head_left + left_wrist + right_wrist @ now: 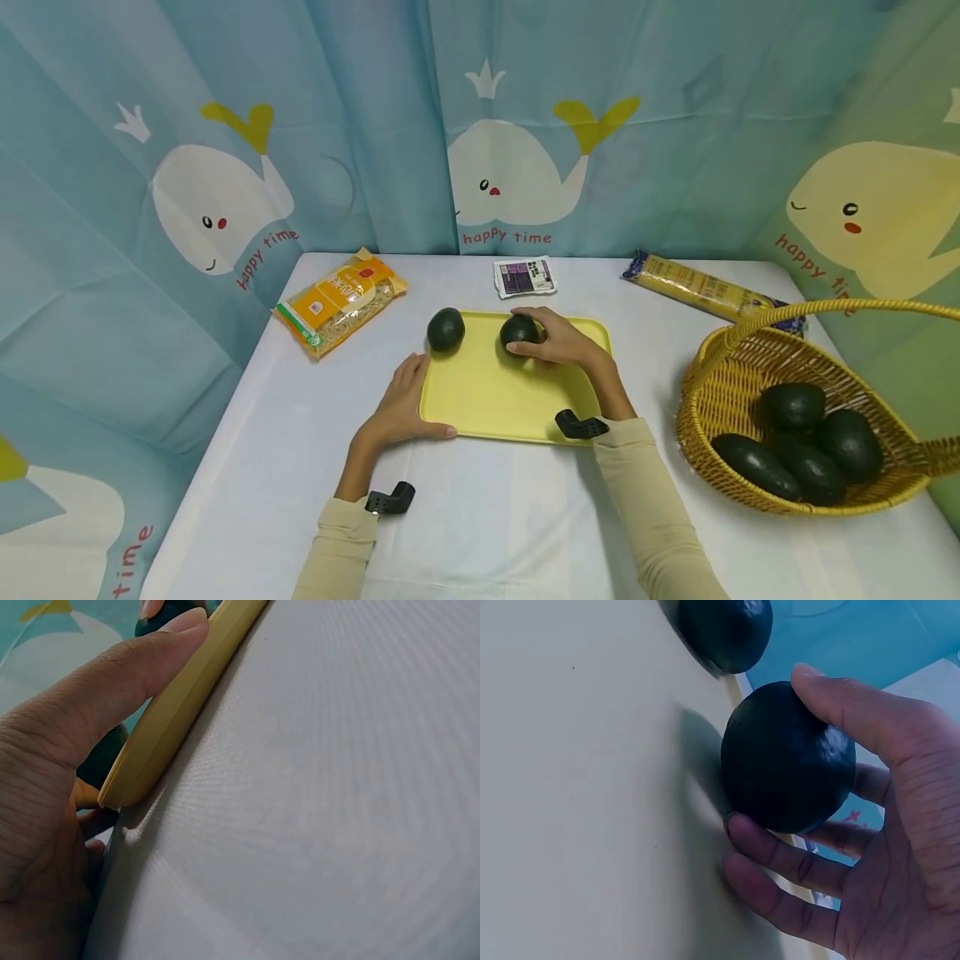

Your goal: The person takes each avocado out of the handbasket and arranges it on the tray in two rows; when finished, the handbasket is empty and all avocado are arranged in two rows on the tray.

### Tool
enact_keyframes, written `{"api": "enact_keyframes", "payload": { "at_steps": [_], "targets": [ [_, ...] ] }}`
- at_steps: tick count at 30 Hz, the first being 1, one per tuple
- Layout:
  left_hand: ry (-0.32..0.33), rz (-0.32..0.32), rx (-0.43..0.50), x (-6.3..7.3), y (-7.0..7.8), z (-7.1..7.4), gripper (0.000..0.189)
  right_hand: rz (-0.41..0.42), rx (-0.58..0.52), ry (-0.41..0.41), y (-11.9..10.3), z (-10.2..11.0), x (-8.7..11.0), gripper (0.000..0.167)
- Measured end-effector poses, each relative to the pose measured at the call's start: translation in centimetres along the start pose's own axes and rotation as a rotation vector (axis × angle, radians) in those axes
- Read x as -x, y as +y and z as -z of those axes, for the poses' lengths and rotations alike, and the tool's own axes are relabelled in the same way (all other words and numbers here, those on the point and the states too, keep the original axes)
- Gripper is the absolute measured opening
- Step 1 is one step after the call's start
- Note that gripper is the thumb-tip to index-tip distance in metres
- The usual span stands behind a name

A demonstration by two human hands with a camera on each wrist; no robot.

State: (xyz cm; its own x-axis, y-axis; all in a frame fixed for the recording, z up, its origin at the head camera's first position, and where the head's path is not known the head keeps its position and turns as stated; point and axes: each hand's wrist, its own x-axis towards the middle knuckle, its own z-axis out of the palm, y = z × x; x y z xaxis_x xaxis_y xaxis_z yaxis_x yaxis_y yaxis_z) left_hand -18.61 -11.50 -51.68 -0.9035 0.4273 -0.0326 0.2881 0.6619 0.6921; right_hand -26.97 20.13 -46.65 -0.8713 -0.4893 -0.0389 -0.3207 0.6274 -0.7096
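Observation:
A dark green avocado (518, 333) is in the grasp of my right hand (555, 337), close over the yellow tray (495, 404). In the right wrist view, the thumb lies on one side of this avocado (784, 761) and the fingers on the other. A second avocado (446, 330) sits at the tray's far left corner. My left hand (405, 404) spans the near left corner, its fingers along the left side and the thumb along the front edge. The left wrist view has that thumb stretched along the tray's outer wall (165, 731).
To the right stands a wicker basket (693, 417) with a tall handle and several avocados (792, 407) inside. At the back lie an orange noodle packet (341, 300), a small white-and-purple pouch (525, 277) and a long yellow packet (708, 287). A whale-print curtain (405, 125) surrounds the table.

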Motion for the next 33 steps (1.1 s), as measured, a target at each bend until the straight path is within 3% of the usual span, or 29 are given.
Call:
{"api": "enact_keyframes", "payload": {
  "at_steps": [7, 16, 22, 33],
  "targets": [
    [0.001, -0.011, -0.001, 0.0, 0.3, 0.1, 0.133, -0.031, 0.020, -0.010, -0.3, 0.5, 0.0, 0.074],
    [0.009, -0.007, -0.007, 0.0, 0.3, 0.3, 0.133, -0.059, -0.027, -0.091, -1.0, 0.9, -0.2, 0.079],
    [0.001, 0.006, 0.000, 0.0, 0.2, 0.1, 0.133, -0.070, 0.065, -0.077, -1.4, 0.7, -0.1, 0.082],
    [-0.014, 0.016, -0.008, 0.2, 0.2, 0.1, 0.133, -0.081, 0.021, -0.055, -0.9, 0.4, 0.2, 0.084]
  ]
}}
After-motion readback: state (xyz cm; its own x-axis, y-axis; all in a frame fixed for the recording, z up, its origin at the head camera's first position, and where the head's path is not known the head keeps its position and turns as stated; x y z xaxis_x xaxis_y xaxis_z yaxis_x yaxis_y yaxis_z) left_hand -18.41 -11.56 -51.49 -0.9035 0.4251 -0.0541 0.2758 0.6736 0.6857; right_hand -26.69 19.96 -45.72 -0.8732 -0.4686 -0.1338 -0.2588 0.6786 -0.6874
